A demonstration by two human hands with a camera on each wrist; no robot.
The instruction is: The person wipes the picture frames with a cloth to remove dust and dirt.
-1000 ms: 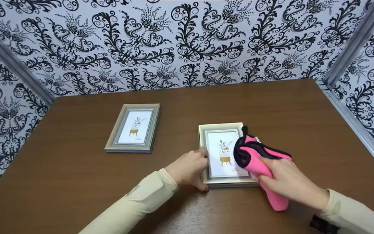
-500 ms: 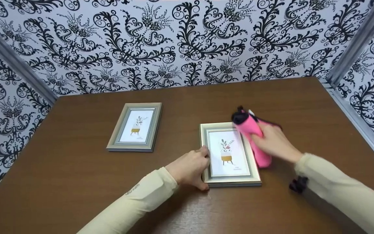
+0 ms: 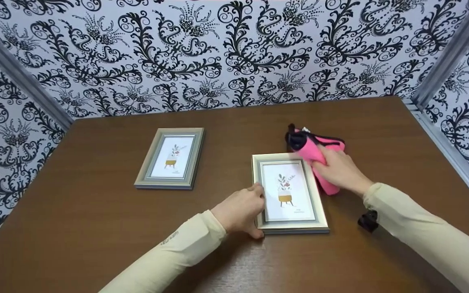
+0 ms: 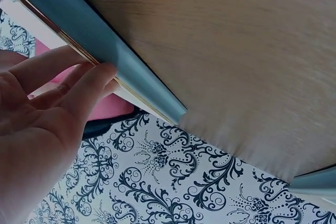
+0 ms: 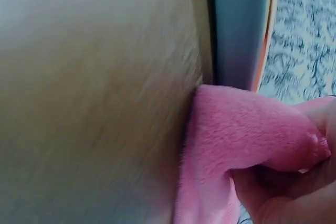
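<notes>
In the head view, a picture frame point(image 3: 285, 195) with a potted-plant print lies flat on the table. My left hand point(image 3: 240, 209) holds its near left corner, fingers along the left side and thumb at the near edge. The left wrist view has these fingertips against the blue-grey side of the frame point(image 4: 121, 56). A bunched pink cloth point(image 3: 326, 185) with black edging is gripped in my right hand point(image 3: 340, 171) at the frame's far right corner. Close up in the right wrist view, the pink cloth point(image 5: 247, 129) touches the frame's side point(image 5: 241, 24). Part of that far corner is covered.
A second, similar picture frame point(image 3: 169, 158) lies further back on the left of the brown table point(image 3: 96, 228). Walls with black-and-white scroll patterns point(image 3: 226, 53) stand behind and at both sides. A metal rail point(image 3: 446, 142) follows the table's right edge.
My right hand has carried the pink cloth away from me, from the frame's near right part up to its far right corner. My left hand and both frames have stayed put.
</notes>
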